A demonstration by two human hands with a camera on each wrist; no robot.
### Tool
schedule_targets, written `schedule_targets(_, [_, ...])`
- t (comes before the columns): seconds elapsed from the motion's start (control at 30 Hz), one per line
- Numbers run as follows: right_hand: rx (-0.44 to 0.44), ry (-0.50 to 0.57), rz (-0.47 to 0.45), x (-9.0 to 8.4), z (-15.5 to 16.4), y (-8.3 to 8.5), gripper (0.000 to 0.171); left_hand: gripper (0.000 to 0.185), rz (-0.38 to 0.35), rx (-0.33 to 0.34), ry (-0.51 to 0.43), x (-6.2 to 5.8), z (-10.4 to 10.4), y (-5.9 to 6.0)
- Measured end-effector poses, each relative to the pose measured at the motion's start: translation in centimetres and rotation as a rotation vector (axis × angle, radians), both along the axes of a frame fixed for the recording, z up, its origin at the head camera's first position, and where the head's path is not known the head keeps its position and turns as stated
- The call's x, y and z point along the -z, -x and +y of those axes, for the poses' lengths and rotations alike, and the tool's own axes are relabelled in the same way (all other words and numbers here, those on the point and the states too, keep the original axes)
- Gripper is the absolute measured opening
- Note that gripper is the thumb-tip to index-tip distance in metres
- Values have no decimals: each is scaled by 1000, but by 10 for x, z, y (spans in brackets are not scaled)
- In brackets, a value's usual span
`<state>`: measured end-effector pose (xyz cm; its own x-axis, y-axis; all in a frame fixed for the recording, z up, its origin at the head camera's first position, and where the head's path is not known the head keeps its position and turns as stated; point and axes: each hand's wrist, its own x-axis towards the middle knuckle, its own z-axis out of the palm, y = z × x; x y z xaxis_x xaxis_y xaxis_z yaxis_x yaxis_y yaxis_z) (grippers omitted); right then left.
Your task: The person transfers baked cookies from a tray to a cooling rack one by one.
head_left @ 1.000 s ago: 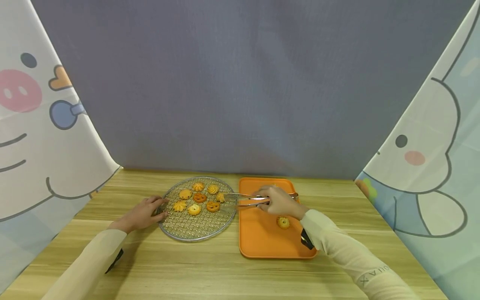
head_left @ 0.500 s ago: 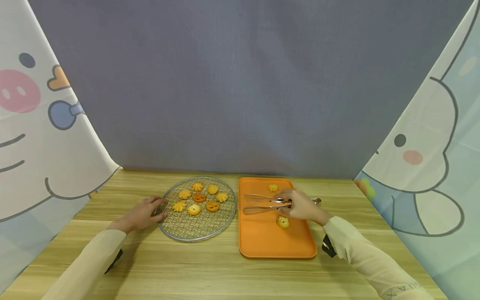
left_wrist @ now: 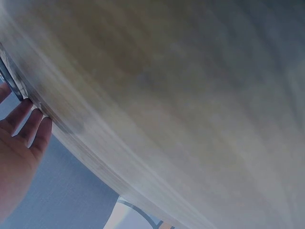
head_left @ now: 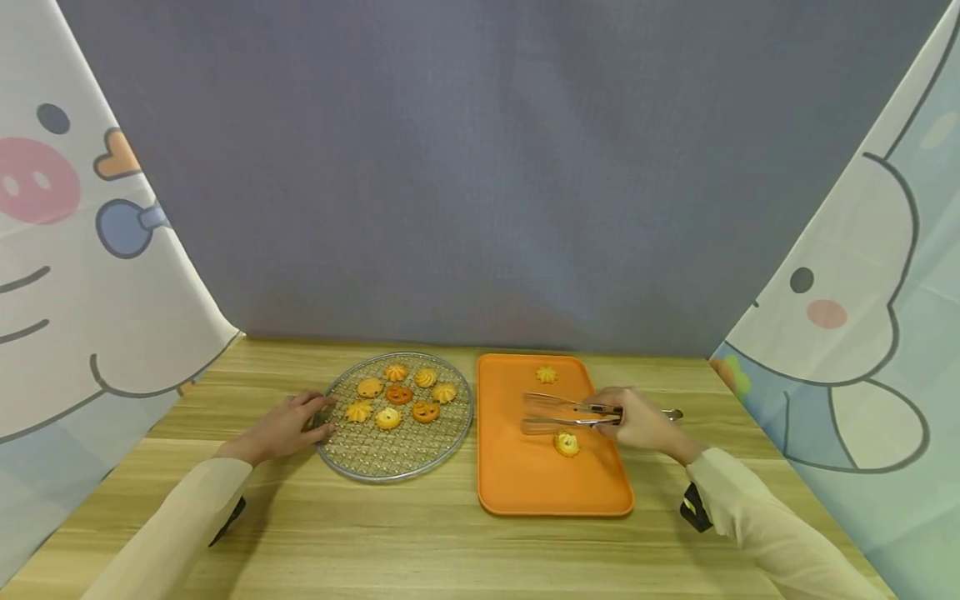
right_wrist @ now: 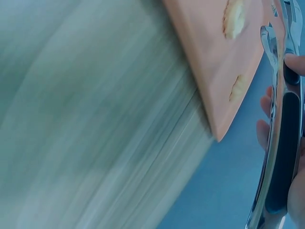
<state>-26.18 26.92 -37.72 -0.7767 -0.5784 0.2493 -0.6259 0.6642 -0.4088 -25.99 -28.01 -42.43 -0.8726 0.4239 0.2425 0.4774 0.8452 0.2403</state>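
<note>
My right hand (head_left: 637, 418) grips metal tongs (head_left: 567, 414) with dark handle grips (right_wrist: 287, 152). The tongs' ends stand a little apart above the orange tray (head_left: 525, 487), with nothing between them. Two cookies lie on that tray: a star-shaped cookie (head_left: 546, 375) near the back and a round cookie (head_left: 567, 443) just in front of the tongs. At the left, my left hand (head_left: 281, 427) touches the rim of a round wire rack (head_left: 382, 462) with spread fingers; the left wrist view shows the fingertips (left_wrist: 35, 117) at this rim. Several cookies, including a brown pretzel-like one (head_left: 425, 412), sit on the rack.
Rack and tray stand side by side on a wooden table (head_left: 420, 542), a narrow strip of wood between them. A grey cloth (head_left: 480, 183) rises behind the table. Printed cartoon cloths (head_left: 97, 333) hang at both sides.
My right hand has drawn the tongs rightward from the rack to over the tray. The star-shaped cookie at the rack's right is now uncovered there. My left hand has stayed at the rim.
</note>
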Motion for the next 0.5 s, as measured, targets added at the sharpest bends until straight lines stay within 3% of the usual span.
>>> schedule_targets(0.2, [19,3,23,3,17,-5,37,46,-18,-6,2,-2,1,-1])
schedule_targets(0.5, [21,54,-45,6,38,-12,34,46,-32,-16,2,-4,2,-2])
